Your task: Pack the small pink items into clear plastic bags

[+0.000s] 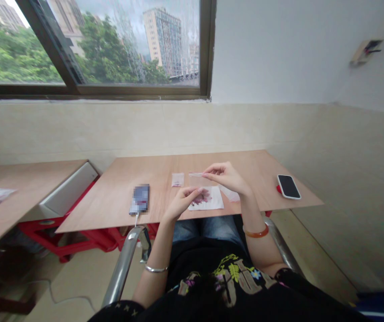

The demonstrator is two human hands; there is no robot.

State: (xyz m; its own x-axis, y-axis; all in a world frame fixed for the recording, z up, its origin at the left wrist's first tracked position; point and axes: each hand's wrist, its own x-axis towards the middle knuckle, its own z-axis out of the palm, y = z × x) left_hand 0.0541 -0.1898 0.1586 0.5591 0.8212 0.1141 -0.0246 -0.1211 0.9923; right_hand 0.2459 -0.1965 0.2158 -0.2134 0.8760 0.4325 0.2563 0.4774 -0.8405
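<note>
A small clear zip bag [197, 180] is pinched at its top edge between the thumb and fingers of my right hand [224, 177]. My left hand [182, 202] is closed in a pinch just below the bag, at the left side of a white sheet [216, 201]. Whatever sits between its fingertips is too small to make out. Small purple-pink pieces [205, 197] lie in a loose pile on the sheet, partly hidden by my left fingers. Another little zip bag [177, 180], with some purplish pieces at its bottom, lies to the left of the held one.
Under my right wrist lies more clear plastic [230, 194]. A phone with a cable [139, 199] is on the wooden table [111, 179] at left, and a white-framed phone [288, 186] at right. Metal armrests [125, 264] flank me. A second table [27, 179] stands at far left.
</note>
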